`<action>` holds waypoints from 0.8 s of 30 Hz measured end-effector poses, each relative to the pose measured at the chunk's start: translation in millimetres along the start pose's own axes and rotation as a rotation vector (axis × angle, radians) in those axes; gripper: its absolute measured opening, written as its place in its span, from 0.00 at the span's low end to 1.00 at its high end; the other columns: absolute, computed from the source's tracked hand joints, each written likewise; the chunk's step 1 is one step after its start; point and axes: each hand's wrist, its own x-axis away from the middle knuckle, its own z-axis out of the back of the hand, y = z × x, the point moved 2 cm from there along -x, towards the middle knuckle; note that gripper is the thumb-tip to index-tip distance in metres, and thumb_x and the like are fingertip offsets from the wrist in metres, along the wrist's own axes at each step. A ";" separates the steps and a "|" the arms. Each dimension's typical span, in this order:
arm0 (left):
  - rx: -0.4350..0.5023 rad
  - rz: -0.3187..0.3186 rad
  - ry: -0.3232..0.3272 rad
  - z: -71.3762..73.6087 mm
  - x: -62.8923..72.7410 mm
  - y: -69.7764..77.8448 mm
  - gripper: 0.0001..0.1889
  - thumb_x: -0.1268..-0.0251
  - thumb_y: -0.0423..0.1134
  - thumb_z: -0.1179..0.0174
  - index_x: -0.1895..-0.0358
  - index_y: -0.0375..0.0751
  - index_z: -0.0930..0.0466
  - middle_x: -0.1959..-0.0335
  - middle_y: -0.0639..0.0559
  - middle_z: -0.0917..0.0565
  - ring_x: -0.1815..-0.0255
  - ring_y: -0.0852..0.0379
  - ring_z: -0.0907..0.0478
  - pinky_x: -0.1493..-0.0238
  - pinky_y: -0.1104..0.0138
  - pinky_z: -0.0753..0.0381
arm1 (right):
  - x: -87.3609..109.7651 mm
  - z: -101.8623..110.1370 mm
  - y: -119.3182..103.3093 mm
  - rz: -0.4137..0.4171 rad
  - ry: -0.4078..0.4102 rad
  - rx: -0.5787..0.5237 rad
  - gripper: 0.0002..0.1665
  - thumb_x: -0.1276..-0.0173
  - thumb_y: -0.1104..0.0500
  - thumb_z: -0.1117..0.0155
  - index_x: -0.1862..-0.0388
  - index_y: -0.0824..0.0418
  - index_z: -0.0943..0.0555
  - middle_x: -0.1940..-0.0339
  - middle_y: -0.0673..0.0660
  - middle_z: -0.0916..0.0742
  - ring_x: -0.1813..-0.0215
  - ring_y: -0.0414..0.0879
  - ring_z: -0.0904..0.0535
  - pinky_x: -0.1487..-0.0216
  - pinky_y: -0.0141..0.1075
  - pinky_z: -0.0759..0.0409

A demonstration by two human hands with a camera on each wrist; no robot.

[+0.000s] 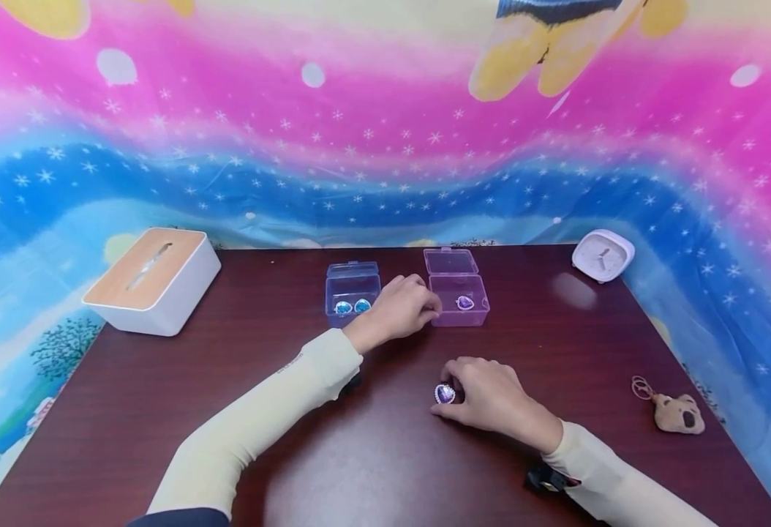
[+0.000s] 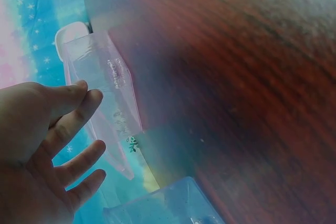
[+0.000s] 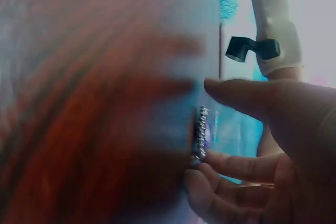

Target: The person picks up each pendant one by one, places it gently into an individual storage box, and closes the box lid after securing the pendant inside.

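Observation:
A purple heart-shaped gem (image 1: 445, 394) with a beaded silver rim lies on the table between the thumb and fingers of my right hand (image 1: 496, 395). In the right wrist view, the fingers meet one edge of the gem (image 3: 201, 135), while the thumb stands a little apart from it. My left hand (image 1: 401, 304) is beside the left wall of a pink clear box (image 1: 461, 318) with its lid up. Its thumb and index tips nearly meet, with nothing visible between them. Another purple gem (image 1: 465, 302) sits inside that box. A blue clear box (image 1: 352, 282), also lid up, holds two blue gems (image 1: 362, 305).
A white tissue box (image 1: 184, 293) with a wooden top stands at the back left. At the back right is a white clock (image 1: 603, 255). A plush keychain (image 1: 678, 414) lies near the right edge of the dark wooden table (image 1: 372, 454). A patterned cloth hangs behind.

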 end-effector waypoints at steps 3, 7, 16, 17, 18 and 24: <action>-0.001 -0.004 -0.001 0.0 -1.3 0.5 0.07 0.28 0.46 0.35 0.56 0.56 0.08 0.59 0.61 0.09 0.52 0.56 0.22 0.50 0.62 0.24 | -1.6 -2.5 0.1 0.004 0.008 0.005 0.18 0.48 0.40 0.20 0.67 0.44 0.17 0.73 0.40 0.18 0.73 0.38 0.23 0.78 0.35 0.32; 0.011 -0.010 0.006 -1.6 1.0 1.5 0.07 0.28 0.45 0.35 0.55 0.55 0.08 0.59 0.60 0.09 0.53 0.55 0.22 0.50 0.62 0.24 | -1.6 -1.2 1.2 0.024 -0.013 0.016 0.14 0.46 0.43 0.20 0.67 0.43 0.17 0.72 0.41 0.18 0.72 0.39 0.22 0.79 0.34 0.32; 0.019 -0.003 0.015 -5.9 3.0 -2.4 0.07 0.27 0.45 0.36 0.55 0.55 0.08 0.59 0.62 0.09 0.53 0.56 0.22 0.51 0.62 0.25 | -7.3 5.5 11.2 0.074 -0.127 -0.068 0.17 0.47 0.45 0.18 0.61 0.46 0.14 0.65 0.44 0.17 0.69 0.38 0.22 0.72 0.33 0.27; 0.019 -0.006 0.017 -5.7 2.5 -2.4 0.07 0.28 0.45 0.36 0.55 0.55 0.08 0.59 0.62 0.09 0.54 0.56 0.22 0.51 0.61 0.25 | -7.6 6.2 12.2 0.080 -0.137 -0.077 0.17 0.47 0.46 0.18 0.60 0.46 0.14 0.64 0.44 0.17 0.68 0.39 0.22 0.72 0.33 0.27; 0.017 -0.009 0.019 -5.5 2.1 -2.3 0.07 0.28 0.45 0.35 0.56 0.55 0.08 0.59 0.62 0.09 0.54 0.56 0.22 0.52 0.61 0.25 | -7.9 7.1 12.9 0.085 -0.141 -0.086 0.17 0.47 0.47 0.19 0.60 0.47 0.14 0.64 0.44 0.16 0.67 0.39 0.22 0.71 0.34 0.27; 0.004 -0.018 0.015 -4.2 -0.7 -1.1 0.06 0.27 0.45 0.36 0.58 0.56 0.08 0.60 0.63 0.09 0.55 0.56 0.23 0.52 0.62 0.25 | -7.7 8.5 16.0 0.107 -0.135 -0.104 0.15 0.46 0.53 0.21 0.59 0.48 0.14 0.64 0.45 0.16 0.66 0.39 0.21 0.70 0.34 0.26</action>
